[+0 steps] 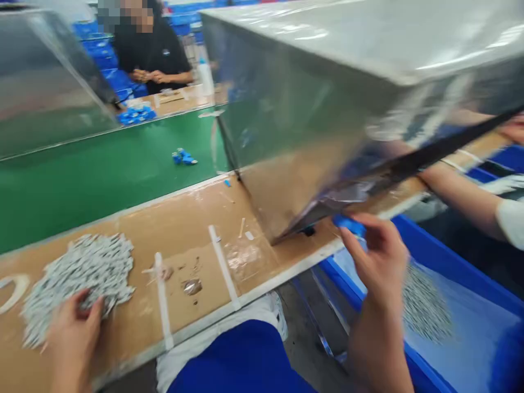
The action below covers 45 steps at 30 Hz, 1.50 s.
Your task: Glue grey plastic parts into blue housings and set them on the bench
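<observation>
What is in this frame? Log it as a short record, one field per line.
left hand: left hand rests on the pile of small grey parts
right hand: right hand pinches a small blue part
surface: brown workbench with strips of tape
beyond it: green conveyor belt carrying a few blue parts
at right: blue bin lined with plastic, holding more grey parts
overhead: large metal hopper
others: a seated person in black; another person's forearm

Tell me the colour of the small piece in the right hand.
Blue. The small piece sits at the right hand's fingertips, seen in the head view.
</observation>
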Each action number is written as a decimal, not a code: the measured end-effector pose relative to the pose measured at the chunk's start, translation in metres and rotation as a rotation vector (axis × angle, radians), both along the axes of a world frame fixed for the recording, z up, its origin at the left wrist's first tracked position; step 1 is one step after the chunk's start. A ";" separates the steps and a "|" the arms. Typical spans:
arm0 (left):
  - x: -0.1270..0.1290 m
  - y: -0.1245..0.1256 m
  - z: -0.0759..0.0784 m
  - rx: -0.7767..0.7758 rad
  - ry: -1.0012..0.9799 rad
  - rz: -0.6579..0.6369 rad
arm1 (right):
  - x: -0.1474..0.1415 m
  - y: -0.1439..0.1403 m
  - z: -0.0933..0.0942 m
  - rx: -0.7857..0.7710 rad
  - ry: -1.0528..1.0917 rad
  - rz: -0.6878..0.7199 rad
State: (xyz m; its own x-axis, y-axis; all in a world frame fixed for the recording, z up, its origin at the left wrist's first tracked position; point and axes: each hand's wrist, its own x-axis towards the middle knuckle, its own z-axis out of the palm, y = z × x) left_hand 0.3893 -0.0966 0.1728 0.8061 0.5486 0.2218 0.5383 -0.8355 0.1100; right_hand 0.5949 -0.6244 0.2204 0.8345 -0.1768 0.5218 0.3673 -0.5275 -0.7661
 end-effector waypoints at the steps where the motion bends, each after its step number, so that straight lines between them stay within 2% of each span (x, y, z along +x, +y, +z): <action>1: -0.001 0.000 0.001 -0.044 -0.076 0.111 | -0.024 0.005 0.000 0.061 0.014 0.052; 3: -0.001 0.004 0.001 -0.100 -0.100 0.204 | -0.060 0.016 -0.006 0.135 0.113 0.200; 5: -0.002 0.010 -0.002 -0.137 -0.132 0.203 | -0.080 0.033 -0.019 0.124 0.223 0.387; 8: -0.008 0.017 -0.008 -0.181 -0.311 0.152 | -0.086 0.073 -0.047 0.044 0.331 0.605; 11: -0.015 0.020 -0.014 -0.256 -0.483 0.081 | -0.082 0.118 -0.072 -0.014 0.321 0.696; 15: -0.022 0.028 -0.018 -0.341 -0.568 0.016 | -0.077 0.154 -0.091 -0.039 0.254 0.718; 19: -0.030 0.038 -0.022 -0.362 -0.604 0.033 | -0.076 0.168 -0.101 -0.025 0.279 0.713; 24: -0.038 0.021 -0.026 -0.477 -0.546 0.038 | -0.070 0.177 -0.110 -0.038 0.354 0.711; 27: -0.042 0.009 -0.028 -0.399 -0.481 0.007 | -0.064 0.182 -0.117 -0.037 0.367 0.694; 30: -0.048 0.006 -0.027 -0.269 -0.469 0.021 | -0.060 0.185 -0.123 -0.033 0.357 0.661; 33: -0.052 0.003 -0.024 -0.215 -0.405 -0.020 | -0.058 0.184 -0.127 -0.023 0.354 0.660; 37: -0.043 -0.004 -0.019 -0.180 -0.183 -0.102 | -0.058 0.182 -0.130 -0.033 0.386 0.658; 41: -0.029 -0.011 -0.013 -0.094 0.074 -0.097 | -0.060 0.181 -0.130 -0.045 0.401 0.633; 45: -0.023 -0.017 -0.007 0.000 0.225 -0.119 | -0.060 0.182 -0.128 -0.040 0.395 0.629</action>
State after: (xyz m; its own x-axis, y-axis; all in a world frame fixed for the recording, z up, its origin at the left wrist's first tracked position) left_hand 0.3665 -0.1139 0.1655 0.8940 0.4471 0.0298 0.4473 -0.8944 -0.0009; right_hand 0.5348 -0.4420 0.0925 0.8986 0.4093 0.1579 0.3103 -0.3385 -0.8883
